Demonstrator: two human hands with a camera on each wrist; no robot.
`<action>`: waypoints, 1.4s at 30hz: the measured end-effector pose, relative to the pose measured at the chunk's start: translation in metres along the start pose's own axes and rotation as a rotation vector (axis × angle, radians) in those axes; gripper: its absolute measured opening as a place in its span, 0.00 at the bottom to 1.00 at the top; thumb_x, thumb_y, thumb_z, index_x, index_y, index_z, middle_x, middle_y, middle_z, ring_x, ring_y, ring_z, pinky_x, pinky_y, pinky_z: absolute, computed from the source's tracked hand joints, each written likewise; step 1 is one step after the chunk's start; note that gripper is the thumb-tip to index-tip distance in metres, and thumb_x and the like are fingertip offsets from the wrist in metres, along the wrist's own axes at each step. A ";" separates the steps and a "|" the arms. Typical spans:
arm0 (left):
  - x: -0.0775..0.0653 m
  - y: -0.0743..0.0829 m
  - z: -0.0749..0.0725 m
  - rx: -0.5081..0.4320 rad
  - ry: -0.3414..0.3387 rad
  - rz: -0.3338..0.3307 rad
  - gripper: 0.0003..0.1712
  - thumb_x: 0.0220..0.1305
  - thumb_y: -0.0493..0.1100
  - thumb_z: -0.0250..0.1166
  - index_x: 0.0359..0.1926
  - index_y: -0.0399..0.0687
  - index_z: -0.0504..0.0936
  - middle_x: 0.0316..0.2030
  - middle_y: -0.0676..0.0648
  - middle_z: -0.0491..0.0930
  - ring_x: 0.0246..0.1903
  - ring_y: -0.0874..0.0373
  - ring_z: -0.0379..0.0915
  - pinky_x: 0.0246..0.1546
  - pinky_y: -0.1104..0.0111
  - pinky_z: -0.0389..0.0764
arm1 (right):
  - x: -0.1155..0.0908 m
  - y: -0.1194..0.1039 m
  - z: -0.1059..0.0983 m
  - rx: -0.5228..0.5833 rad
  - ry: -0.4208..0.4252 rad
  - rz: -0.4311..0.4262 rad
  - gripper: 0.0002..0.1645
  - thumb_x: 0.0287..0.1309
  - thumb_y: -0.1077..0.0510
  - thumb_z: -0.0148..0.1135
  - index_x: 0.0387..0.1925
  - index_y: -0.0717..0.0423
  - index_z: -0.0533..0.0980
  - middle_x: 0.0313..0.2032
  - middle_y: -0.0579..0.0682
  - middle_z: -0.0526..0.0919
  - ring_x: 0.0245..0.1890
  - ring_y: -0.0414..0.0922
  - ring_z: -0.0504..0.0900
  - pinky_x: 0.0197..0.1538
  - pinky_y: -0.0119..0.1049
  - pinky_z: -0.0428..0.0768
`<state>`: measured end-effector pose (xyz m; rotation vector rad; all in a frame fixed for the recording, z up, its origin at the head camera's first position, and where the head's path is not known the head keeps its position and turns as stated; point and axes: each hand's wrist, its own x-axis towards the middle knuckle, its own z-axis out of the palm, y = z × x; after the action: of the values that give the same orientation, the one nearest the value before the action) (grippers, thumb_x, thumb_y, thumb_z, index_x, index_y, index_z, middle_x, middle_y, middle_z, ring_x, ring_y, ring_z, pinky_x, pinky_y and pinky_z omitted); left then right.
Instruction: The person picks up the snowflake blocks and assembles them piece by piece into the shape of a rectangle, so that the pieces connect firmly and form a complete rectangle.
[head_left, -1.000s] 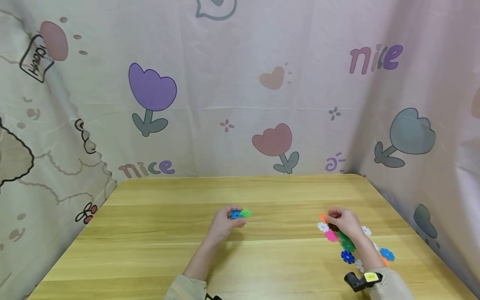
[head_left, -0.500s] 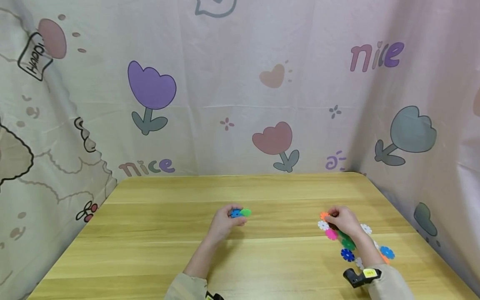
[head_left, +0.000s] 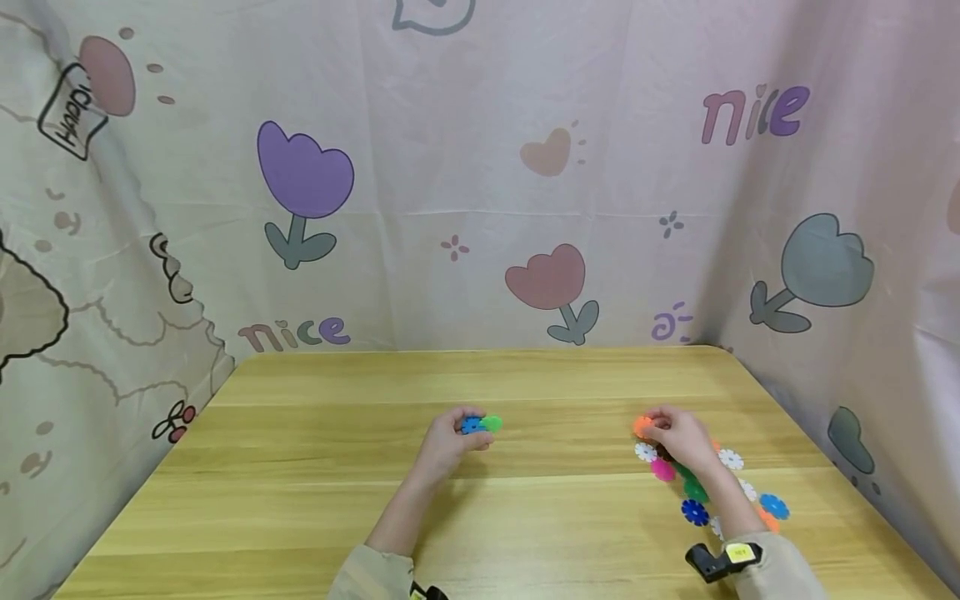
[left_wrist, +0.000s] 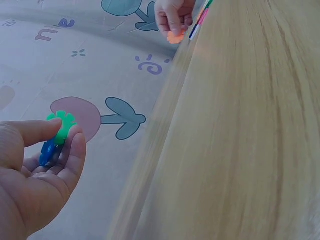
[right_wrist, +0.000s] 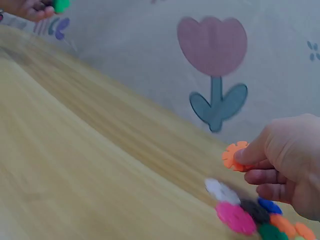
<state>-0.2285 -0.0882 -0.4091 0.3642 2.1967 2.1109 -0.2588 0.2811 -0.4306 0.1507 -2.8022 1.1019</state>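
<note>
My left hand (head_left: 441, 450) pinches a blue notched plastic disc (left_wrist: 47, 153) and a bright green notched disc (left_wrist: 65, 131) that sit together, apparently joined, above the middle of the table. Between thumb and fingers of my right hand (head_left: 686, 442) is an orange notched disc (right_wrist: 232, 157), raised just over the pile at the right. Under and beside that hand lie a white disc (head_left: 646, 452), a pink disc (right_wrist: 235, 218), a black or dark brown disc (right_wrist: 255, 211) and a green disc (head_left: 696, 490). The right forearm hides part of the pile.
Farther toward the front of the pile are a dark blue disc (head_left: 695, 512) and a light blue disc (head_left: 774, 506). A wooden table (head_left: 300, 492) spans the front, with a printed curtain (head_left: 420, 275) behind it and along both sides.
My right hand has lifted slightly, bringing the orange disc up off the pile and a little to the left. The left hand stays put with its two discs.
</note>
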 end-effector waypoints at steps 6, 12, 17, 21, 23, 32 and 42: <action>-0.002 0.001 0.000 0.004 -0.001 -0.008 0.21 0.57 0.31 0.63 0.51 0.26 0.71 0.37 0.40 0.77 0.35 0.54 0.77 0.42 0.60 0.79 | 0.003 -0.029 0.011 0.100 -0.022 -0.027 0.11 0.55 0.63 0.62 0.38 0.65 0.74 0.27 0.52 0.79 0.27 0.45 0.76 0.28 0.34 0.75; -0.002 0.002 0.000 0.029 -0.010 -0.005 0.22 0.57 0.31 0.64 0.51 0.26 0.70 0.37 0.41 0.78 0.35 0.56 0.75 0.42 0.61 0.79 | 0.003 -0.058 0.028 0.359 -0.160 -0.026 0.08 0.58 0.67 0.57 0.38 0.69 0.69 0.26 0.59 0.78 0.25 0.49 0.78 0.27 0.37 0.80; -0.002 0.001 0.001 0.041 -0.016 -0.007 0.22 0.56 0.31 0.64 0.51 0.25 0.70 0.37 0.42 0.77 0.35 0.57 0.74 0.41 0.64 0.79 | 0.001 -0.081 0.043 0.424 -0.244 -0.090 0.09 0.60 0.66 0.56 0.39 0.69 0.68 0.25 0.63 0.78 0.22 0.48 0.76 0.23 0.33 0.76; -0.001 0.000 0.001 0.040 -0.019 0.000 0.22 0.55 0.31 0.65 0.50 0.25 0.70 0.37 0.42 0.77 0.35 0.57 0.74 0.39 0.68 0.79 | -0.002 -0.098 0.053 0.472 -0.281 -0.129 0.13 0.60 0.66 0.57 0.43 0.71 0.68 0.27 0.65 0.79 0.22 0.49 0.77 0.24 0.34 0.77; -0.001 0.000 0.001 0.041 -0.019 0.003 0.22 0.55 0.32 0.65 0.49 0.26 0.71 0.37 0.42 0.77 0.35 0.57 0.74 0.39 0.67 0.79 | -0.003 -0.105 0.058 0.497 -0.292 -0.142 0.15 0.59 0.66 0.57 0.45 0.72 0.68 0.27 0.65 0.79 0.22 0.48 0.77 0.26 0.35 0.79; -0.006 0.010 0.004 0.027 -0.031 -0.005 0.19 0.54 0.29 0.64 0.47 0.26 0.72 0.34 0.44 0.76 0.32 0.59 0.72 0.40 0.58 0.78 | -0.007 -0.126 0.081 0.559 -0.304 -0.184 0.16 0.59 0.66 0.57 0.48 0.72 0.69 0.26 0.55 0.79 0.23 0.46 0.76 0.29 0.41 0.80; -0.002 0.002 0.006 0.050 -0.019 -0.006 0.21 0.54 0.32 0.66 0.48 0.27 0.72 0.34 0.45 0.77 0.32 0.59 0.70 0.39 0.58 0.77 | -0.025 -0.161 0.076 0.595 -0.280 -0.133 0.12 0.60 0.70 0.54 0.45 0.73 0.71 0.24 0.58 0.78 0.22 0.45 0.75 0.28 0.41 0.80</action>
<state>-0.2253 -0.0831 -0.4080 0.3791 2.2409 2.0440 -0.2181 0.1132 -0.3813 0.5751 -2.5296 1.9716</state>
